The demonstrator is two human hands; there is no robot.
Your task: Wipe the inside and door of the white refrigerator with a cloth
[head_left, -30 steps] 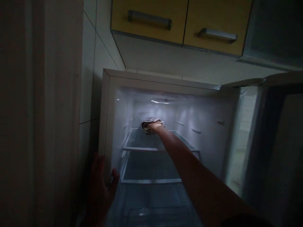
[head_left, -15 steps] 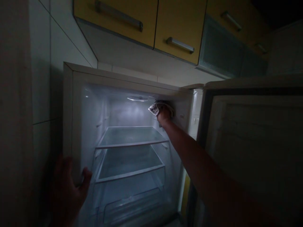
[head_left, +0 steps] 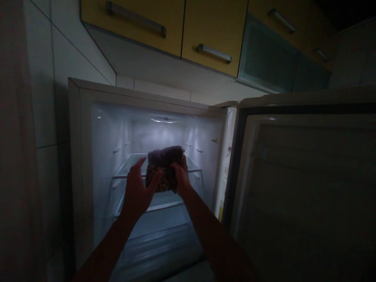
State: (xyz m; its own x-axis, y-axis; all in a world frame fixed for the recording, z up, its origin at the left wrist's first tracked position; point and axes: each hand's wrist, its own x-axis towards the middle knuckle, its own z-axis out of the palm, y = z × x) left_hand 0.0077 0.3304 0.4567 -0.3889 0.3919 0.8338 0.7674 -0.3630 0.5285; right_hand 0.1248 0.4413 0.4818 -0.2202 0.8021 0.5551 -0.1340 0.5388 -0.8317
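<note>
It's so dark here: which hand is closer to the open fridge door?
Right. The right hand grips the cloth on the side toward the door; the left hand, at the cloth's other edge, is farther off.

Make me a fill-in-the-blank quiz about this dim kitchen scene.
The folded, dark patterned cloth is gripped by the right hand and the ____ hand.
The white refrigerator's door stands ____.
The wall cabinets with metal bar handles above it are ____.
Missing words: left; open; yellow.
</note>
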